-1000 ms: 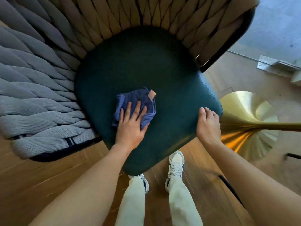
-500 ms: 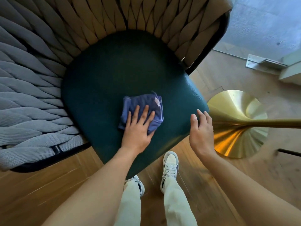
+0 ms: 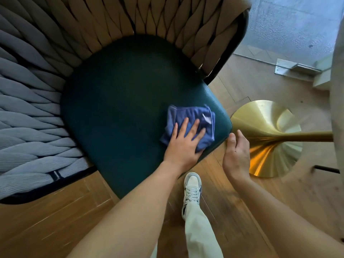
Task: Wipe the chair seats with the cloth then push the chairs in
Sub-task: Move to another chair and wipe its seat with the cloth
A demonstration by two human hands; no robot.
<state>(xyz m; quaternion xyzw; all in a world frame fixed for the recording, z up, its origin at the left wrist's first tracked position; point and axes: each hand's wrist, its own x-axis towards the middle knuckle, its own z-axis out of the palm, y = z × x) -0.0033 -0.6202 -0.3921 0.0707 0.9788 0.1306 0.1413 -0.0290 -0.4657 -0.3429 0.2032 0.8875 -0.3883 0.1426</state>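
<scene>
Wiping the green chair seat [image 3: 121, 101]
Left hand [image 3: 183, 146] presses blue cloth [image 3: 188, 121] flat, fingers straight; right hand [image 3: 236, 155] hovers beside the seat edge, relaxed, holding nothing.

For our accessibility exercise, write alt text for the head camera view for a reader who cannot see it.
A person's left hand presses a folded blue cloth flat on a dark green chair seat near its right edge. The right hand hovers beside that edge, holding nothing, above a brass table base.

We see the folded blue cloth [image 3: 189, 121] on the dark green padded chair seat [image 3: 119, 108], near its right edge. The round brass table base [image 3: 270, 131] stands right of it, on the wooden plank floor [image 3: 46, 224].
</scene>
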